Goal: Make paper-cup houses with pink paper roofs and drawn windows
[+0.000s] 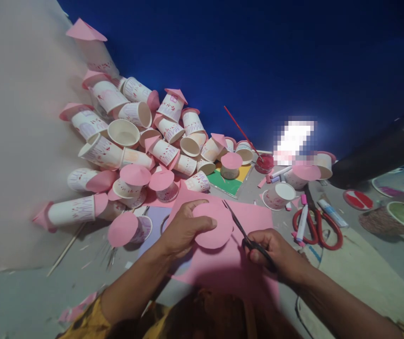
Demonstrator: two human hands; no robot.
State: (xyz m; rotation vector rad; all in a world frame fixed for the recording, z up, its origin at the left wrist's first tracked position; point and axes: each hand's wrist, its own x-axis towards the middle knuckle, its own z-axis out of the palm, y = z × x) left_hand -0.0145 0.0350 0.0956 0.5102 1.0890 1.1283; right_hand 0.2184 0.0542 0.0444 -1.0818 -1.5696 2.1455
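Pinched between thumb and fingers of my left hand (pixel 184 225) is a round pink paper disc (pixel 218 230), its face turned up toward me. My right hand (pixel 270 256) grips black-handled scissors (pixel 239 221) by the loops, and their blades point up and left past the disc's right edge. Whether the blades touch the paper I cannot tell. Beneath both hands lies a large pink paper sheet (pixel 254 214), partly over a lilac sheet (pixel 152 223). To the left, a paper cup (pixel 144 229) lies tilted with a pink disc on its base.
Decorated paper cups (pixel 108 96) with pink tops are heaped at the back left. Red-handled scissors (pixel 317 228), markers (pixel 302 221) and an upright white cup (pixel 279 195) stand to the right. A red brush (pixel 242 132) leans from a red pot (pixel 264 163). A dark cylinder (pixel 375 146) rises at far right.
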